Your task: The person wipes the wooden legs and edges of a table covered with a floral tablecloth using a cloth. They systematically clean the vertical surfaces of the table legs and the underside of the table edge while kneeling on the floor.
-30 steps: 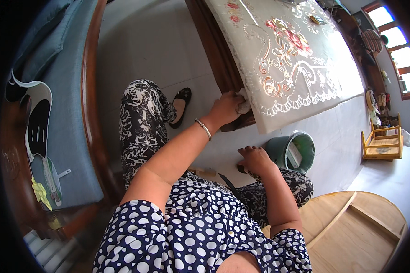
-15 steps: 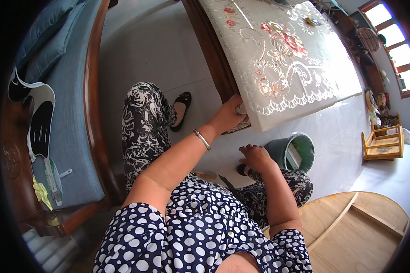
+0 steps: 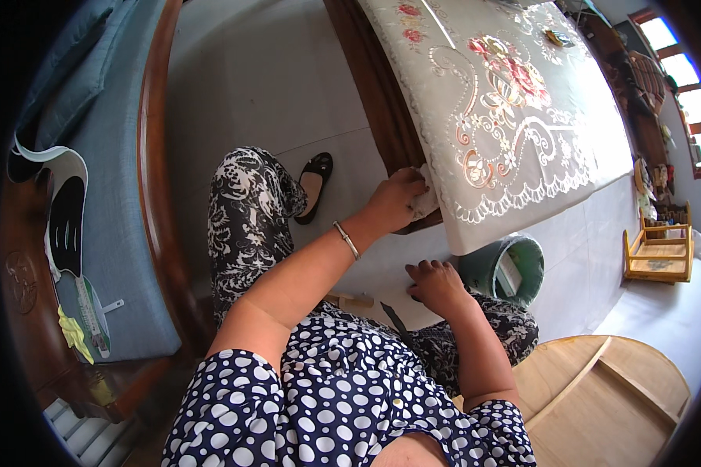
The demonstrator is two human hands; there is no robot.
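Note:
My left hand (image 3: 397,201), with a bracelet on its wrist, is at the near corner of the dark wooden table (image 3: 382,109). Its fingers are closed on a crumpled pale cloth (image 3: 426,204), which lies against the wood just under the hanging tablecloth (image 3: 475,214). That cover is whitish, with embroidered red flowers and a scalloped lace pattern. Over my lap, close to the green bin (image 3: 483,268), my right hand (image 3: 438,286) hangs with fingers loosely apart and nothing seen in them.
Left stands a wooden sofa with a blue-grey seat (image 3: 117,194), a black-and-white slotted item (image 3: 68,226) and a yellow cloth (image 3: 73,335) on it. A round wooden board (image 3: 600,389) lies at lower right. Farther right is a small wooden stool (image 3: 659,253).
My left hand has shifted slightly right and down along the table corner, and more of the pale cloth shows. The whole view has tilted a little. My right hand stays nearly in place.

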